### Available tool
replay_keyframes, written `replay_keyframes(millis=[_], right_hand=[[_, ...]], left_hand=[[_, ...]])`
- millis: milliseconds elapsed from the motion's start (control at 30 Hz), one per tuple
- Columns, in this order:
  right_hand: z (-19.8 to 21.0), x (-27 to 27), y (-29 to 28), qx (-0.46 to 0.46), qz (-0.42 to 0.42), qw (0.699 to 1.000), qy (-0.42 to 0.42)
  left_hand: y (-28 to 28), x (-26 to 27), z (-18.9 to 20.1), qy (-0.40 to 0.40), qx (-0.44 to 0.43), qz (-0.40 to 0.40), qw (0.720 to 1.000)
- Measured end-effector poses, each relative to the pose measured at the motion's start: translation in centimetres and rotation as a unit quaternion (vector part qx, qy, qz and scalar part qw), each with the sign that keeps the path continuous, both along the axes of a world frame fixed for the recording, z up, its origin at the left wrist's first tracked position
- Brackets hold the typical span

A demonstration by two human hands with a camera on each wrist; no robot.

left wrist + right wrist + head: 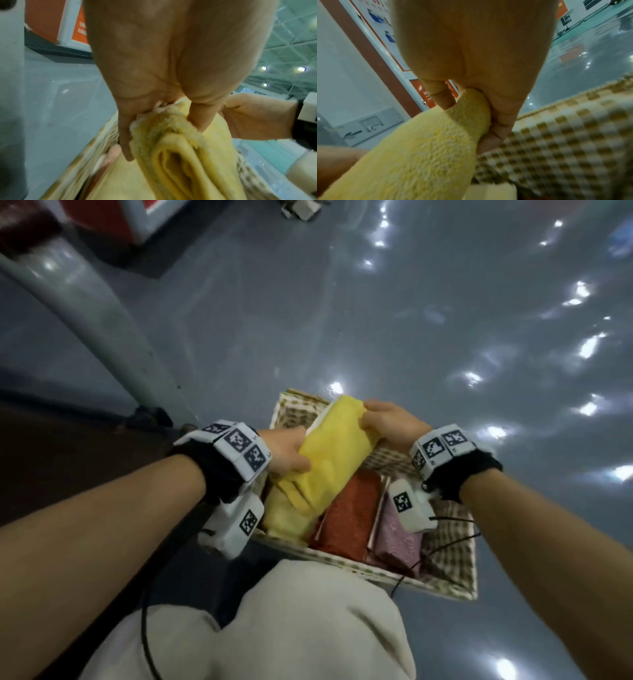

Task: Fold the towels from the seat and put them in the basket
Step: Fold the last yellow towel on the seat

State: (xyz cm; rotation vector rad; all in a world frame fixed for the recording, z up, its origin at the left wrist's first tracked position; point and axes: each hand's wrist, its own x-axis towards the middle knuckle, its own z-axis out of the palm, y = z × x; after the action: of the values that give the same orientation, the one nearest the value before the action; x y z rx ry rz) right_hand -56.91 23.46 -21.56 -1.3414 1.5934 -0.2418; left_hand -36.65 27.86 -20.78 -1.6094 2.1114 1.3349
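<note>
While three folded towels, a yellow one [286,517], a rust-red one [349,517] and a pink one [399,537], already lay side by side in the basket [455,563], the task looked well along, though the seat was out of view and I could not tell what remained there. The yellow towel [329,453], fleecy and folded into a thick bundle, hung tilted over the basket's ten o'clock corner. The left hand [286,451] clutched its near end; the right hand [394,419] pinched its far end at one o'clock.
</note>
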Motion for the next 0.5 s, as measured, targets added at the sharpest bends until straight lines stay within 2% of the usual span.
replay_keyframes(millis=[100,267,400,500], right_hand=[[-2.9,0.2,1.2,-0.035,0.034,0.998,0.035],[-6.1,2.3,2.6,-0.112,0.088,0.987,0.076],[-8.2,3.1,3.2,-0.102,0.096,0.983,0.12],[-7.9,2.7,4.1,-0.105,0.086,0.983,0.125]], left_hand=[[0.9,-0.3,-3.3,-0.04,0.013,0.004,0.999],[3.4,0.3,-6.5,-0.082,0.048,0.049,0.994],[5.1,-0.6,-8.5,-0.125,0.007,0.038,0.991],[5.3,-1.2,-8.0,-0.14,-0.029,0.061,0.988]])
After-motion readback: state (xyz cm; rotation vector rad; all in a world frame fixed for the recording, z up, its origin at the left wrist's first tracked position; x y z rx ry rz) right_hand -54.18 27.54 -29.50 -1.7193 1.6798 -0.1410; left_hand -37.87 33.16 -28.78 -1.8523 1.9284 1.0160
